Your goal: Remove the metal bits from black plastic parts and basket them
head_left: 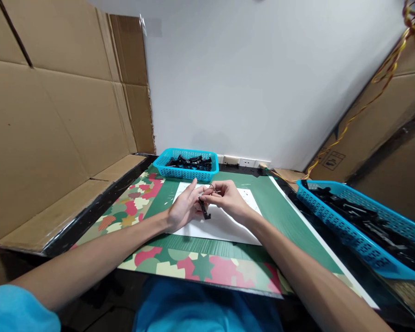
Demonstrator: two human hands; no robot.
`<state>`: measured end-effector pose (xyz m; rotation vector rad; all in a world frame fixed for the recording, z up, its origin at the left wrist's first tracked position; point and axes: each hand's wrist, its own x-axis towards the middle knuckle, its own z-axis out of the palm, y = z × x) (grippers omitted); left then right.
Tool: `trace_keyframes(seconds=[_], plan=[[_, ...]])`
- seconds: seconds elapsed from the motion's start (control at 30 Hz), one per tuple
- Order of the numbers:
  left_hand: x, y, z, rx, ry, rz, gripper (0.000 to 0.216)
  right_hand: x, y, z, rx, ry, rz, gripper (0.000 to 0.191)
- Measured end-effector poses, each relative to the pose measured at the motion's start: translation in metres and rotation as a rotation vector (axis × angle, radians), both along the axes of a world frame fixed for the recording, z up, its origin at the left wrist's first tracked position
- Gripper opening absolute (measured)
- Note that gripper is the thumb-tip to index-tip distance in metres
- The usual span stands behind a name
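Note:
Over a white sheet (210,229), my two hands meet. My left hand (185,207) is closed round a small black plastic part (204,211), whose hooked lower end sticks out below the fingers. Close against it, my right hand (228,199) has its thumb and forefinger pinched together at the part's upper end. A thin, wire-like piece (213,188) shows at the right fingertips; its exact kind is too small to make out. The fingers hide most of the black part's upper end.
A blue basket (185,174) of black parts stands at the back of the green patterned mat (276,198). Another blue basket (352,237) with black parts lies at the right. Cardboard (55,115) walls the left side. Sockets (247,162) and a yellow twisted cable (349,122) are behind.

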<state>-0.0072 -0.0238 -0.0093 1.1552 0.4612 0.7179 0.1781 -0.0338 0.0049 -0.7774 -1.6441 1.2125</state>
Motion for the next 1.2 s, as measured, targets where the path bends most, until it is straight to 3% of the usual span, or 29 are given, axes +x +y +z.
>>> trace_keyframes(seconds=[0.3,0.47,1.2], plan=[[0.0,0.002,-0.005,-0.017,0.002,0.025,0.067,0.001,0.004,-0.001,0.111,-0.109,-0.077,0.04],[0.0,0.002,-0.006,-0.01,-0.009,0.033,0.068,0.002,0.002,0.001,0.15,-0.134,-0.022,0.032],[0.0,0.004,-0.008,0.0,-0.08,0.0,0.06,-0.001,-0.007,0.01,0.09,-0.139,-0.119,0.027]])
